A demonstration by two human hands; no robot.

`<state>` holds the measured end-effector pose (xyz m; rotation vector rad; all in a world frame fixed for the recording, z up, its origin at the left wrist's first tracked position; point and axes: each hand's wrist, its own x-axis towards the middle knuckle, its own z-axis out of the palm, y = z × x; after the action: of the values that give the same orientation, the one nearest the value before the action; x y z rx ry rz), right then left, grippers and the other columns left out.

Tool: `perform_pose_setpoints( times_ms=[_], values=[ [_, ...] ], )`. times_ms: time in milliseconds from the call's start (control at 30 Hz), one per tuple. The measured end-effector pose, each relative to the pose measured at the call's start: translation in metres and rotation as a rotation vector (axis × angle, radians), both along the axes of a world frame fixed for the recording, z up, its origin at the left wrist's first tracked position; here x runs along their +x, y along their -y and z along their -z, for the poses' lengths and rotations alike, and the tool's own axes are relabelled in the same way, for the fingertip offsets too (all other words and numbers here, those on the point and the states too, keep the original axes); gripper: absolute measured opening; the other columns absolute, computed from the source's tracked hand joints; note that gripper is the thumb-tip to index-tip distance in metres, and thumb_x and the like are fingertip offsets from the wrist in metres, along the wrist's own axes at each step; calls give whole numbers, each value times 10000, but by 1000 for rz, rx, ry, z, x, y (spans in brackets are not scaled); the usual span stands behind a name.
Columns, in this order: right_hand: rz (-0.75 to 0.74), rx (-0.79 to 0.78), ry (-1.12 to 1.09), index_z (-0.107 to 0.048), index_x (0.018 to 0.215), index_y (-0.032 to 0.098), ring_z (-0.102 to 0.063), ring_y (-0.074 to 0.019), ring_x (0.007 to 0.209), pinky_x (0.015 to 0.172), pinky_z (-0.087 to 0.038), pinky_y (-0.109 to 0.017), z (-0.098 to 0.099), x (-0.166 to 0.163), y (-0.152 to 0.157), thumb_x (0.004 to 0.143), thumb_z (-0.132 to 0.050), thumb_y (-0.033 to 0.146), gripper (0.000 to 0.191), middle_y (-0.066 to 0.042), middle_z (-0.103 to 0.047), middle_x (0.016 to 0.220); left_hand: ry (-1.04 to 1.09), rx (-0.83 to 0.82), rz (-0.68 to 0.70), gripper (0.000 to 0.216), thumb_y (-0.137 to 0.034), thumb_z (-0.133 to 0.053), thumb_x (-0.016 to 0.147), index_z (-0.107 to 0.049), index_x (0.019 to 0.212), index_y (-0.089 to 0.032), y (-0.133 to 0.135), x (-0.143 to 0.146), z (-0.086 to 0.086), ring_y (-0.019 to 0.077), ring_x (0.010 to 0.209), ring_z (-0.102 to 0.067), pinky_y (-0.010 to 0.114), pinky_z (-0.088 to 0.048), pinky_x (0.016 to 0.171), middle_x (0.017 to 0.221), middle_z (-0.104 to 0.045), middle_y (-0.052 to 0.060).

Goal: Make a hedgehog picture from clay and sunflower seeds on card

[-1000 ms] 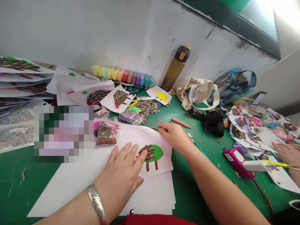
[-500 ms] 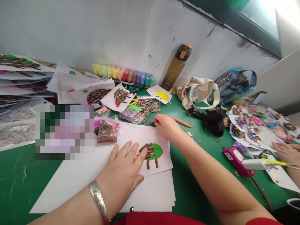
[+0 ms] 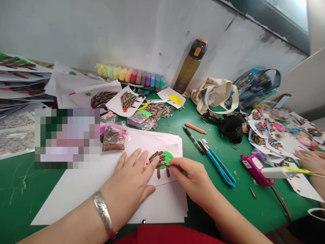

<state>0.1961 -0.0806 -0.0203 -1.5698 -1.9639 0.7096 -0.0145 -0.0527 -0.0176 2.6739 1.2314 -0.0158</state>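
My left hand (image 3: 130,178) lies spread flat on white paper (image 3: 73,200), its fingertips at a small picture. The picture's animal has a pink head (image 3: 146,164), a green clay body (image 3: 167,156) and two brown legs (image 3: 168,173). Rows of striped sunflower seeds (image 3: 156,157) cover the body's left side. My right hand (image 3: 190,174) is pinched over the green clay's right edge, with the dark tip of a sunflower seed (image 3: 167,166) showing at its fingertips. Loose sunflower seeds (image 3: 160,111) are heaped behind, beside a bag of brown clay (image 3: 114,138).
Right of the paper lie a blue cutter (image 3: 219,166), a black pen (image 3: 193,139) and an orange stick (image 3: 196,128). A bottle (image 3: 189,73) stands by the wall. A magenta device (image 3: 255,171) with a cord and another person's hand (image 3: 311,161) are at the right.
My right hand has come back from near the seed pile to the green clay, bringing a sunflower seed and uncovering the pen and cutter. My left hand stays in place.
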Motion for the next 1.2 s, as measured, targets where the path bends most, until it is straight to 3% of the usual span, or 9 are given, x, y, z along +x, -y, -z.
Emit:
perform_pose_setpoints(
  times_ms=[333,900,1200],
  values=[
    [-58,174,82,-669,943,206,-557,-173,770,704,-469,-304,9,-8,-1,933,-466,179,205,-41,-622,785,2,-15,10,607,-401,-604,854,-416,1415,-265,-1,0,-2,388,1342,-352,616,-298,1042,1442,-453,156],
    [-119,238,129,-658,872,190,-523,-171,753,702,-425,-309,20,-12,-6,942,-460,168,212,-48,-618,773,-21,-30,-3,614,-475,-584,853,-437,1405,-250,0,2,0,393,1369,-313,631,-291,1045,1466,-422,162],
    [-67,244,127,-663,924,178,-524,-178,773,720,-413,-325,19,-10,-3,917,-517,172,146,-52,-622,800,-27,-30,-8,607,-483,-581,854,-445,1401,-257,0,3,0,390,1373,-308,629,-283,1050,1473,-413,158]
  ],
)
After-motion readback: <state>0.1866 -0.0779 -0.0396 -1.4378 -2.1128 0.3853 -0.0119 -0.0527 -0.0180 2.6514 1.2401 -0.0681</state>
